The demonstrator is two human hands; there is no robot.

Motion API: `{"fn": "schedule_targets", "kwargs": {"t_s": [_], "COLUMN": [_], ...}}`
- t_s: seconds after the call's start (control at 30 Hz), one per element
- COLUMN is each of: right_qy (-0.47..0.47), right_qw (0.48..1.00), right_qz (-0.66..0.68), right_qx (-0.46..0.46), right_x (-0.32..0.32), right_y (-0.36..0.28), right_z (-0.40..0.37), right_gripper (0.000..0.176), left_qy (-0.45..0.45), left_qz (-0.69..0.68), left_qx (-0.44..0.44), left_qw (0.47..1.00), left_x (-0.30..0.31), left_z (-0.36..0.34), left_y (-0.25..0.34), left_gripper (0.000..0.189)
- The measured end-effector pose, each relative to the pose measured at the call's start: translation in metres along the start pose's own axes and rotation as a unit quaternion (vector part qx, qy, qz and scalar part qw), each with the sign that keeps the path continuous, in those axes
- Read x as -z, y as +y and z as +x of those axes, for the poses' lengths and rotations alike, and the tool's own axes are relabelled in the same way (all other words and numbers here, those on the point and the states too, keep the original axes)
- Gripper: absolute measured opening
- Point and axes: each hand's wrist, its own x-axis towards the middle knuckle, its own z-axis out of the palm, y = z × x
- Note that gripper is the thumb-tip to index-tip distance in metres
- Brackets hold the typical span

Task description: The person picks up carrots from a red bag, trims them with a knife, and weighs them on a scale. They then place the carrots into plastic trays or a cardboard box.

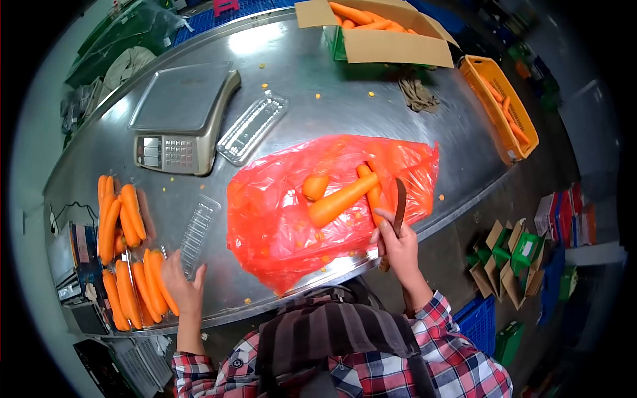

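My left hand (184, 282) is at the left, fingers apart, beside a group of carrots (127, 292) and just below a clear plastic tray (199, 229). Whether its fingertips touch a carrot is hard to tell. My right hand (399, 245) is closed around a knife (400, 202), its dark blade pointing up. Under the knife lies a red plastic bag (272, 199), spread flat. On it rest a large carrot (342, 201), a thinner carrot (373, 192) crossing beneath it, and a short carrot piece (315, 187).
A scale (176, 149) and another clear tray (253, 127) stand behind the bag. Further back are a cardboard box (398, 50) of carrots, a crumpled cloth (418, 96) and an orange crate (488, 99). More carrots (119, 219) lie at the left.
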Motion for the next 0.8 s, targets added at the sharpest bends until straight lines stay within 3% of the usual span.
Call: {"fn": "schedule_targets", "kwargs": {"t_s": [0.07,0.13,0.17,0.3,0.37,0.5,0.63,0.8], "right_qy": [0.009,0.016,0.02,0.025,0.036,0.061,0.055,-0.026], "right_qw": [0.999,0.997,0.995,0.993,0.994,0.993,0.997,0.984], "right_qz": [0.047,0.072,0.095,0.112,0.097,0.081,0.005,-0.134], "right_qx": [-0.011,0.001,-0.015,-0.039,-0.044,-0.059,-0.047,0.115], "right_x": [0.004,0.011,0.011,0.021,0.028,0.043,0.053,0.036], "right_y": [-0.001,0.008,0.004,0.01,0.015,0.02,0.031,0.027], "right_z": [0.0,-0.001,-0.005,-0.017,-0.024,-0.038,-0.035,-0.015], "right_gripper": [0.031,0.032,0.031,0.027,0.026,0.027,0.031,0.034], "left_qy": [-0.026,-0.12,-0.109,-0.15,-0.208,-0.33,-0.261,-0.201], "left_qz": [-0.143,-0.24,-0.285,-0.253,-0.199,-0.177,-0.276,-0.25], "left_qx": [-0.023,-0.103,-0.156,-0.243,-0.233,-0.191,-0.249,-0.273], "left_qw": [0.989,0.958,0.94,0.925,0.929,0.907,0.891,0.907], "left_x": [-0.001,-0.019,-0.036,-0.117,-0.164,-0.174,-0.115,-0.051], "left_z": [0.027,0.048,0.061,0.09,0.096,0.104,0.087,0.073], "left_y": [0.036,0.089,0.124,0.23,0.252,0.26,0.236,0.221], "left_gripper": [0.033,0.032,0.031,0.045,0.054,0.059,0.061,0.064]}}
